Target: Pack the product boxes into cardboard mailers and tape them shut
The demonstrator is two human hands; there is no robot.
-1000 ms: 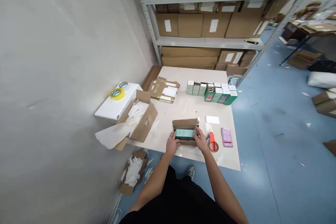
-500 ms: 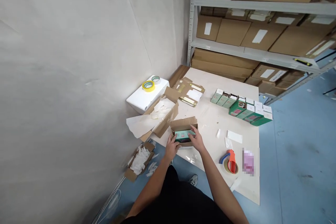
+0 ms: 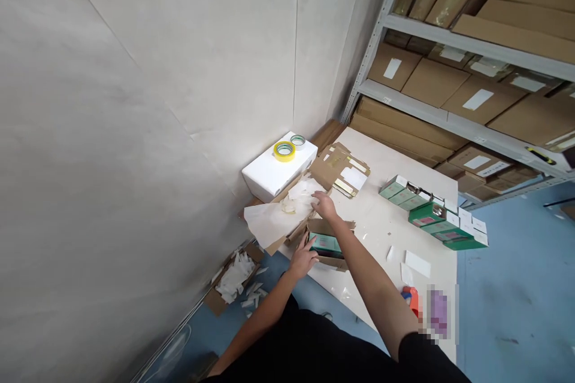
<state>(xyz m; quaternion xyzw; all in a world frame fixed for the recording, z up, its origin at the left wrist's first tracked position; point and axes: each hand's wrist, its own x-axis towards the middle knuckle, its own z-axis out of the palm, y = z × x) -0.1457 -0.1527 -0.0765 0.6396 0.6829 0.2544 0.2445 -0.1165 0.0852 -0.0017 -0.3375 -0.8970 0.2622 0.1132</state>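
Note:
A small open cardboard box (image 3: 338,262) sits near the front edge of the table, with a green product box (image 3: 325,243) lying inside it. My left hand (image 3: 302,260) rests on the left end of this box, fingers bent against it. My right hand (image 3: 322,205) reaches over to a larger open carton (image 3: 320,171) at the left and pinches the white tissue paper (image 3: 291,206) spilling out of it.
A white foam box (image 3: 269,175) carries two tape rolls (image 3: 284,151). Flattened cartons (image 3: 348,172) and a row of green boxes (image 3: 431,215) lie further back. A red tape dispenser (image 3: 411,298) is at the front right. Shelves with cartons (image 3: 453,81) stand behind; a carton of paper (image 3: 231,281) sits on the floor.
My right hand left the small box and reached left to the tissue paper in the larger carton. The view swung left and tilted; my left hand stayed at the small box.

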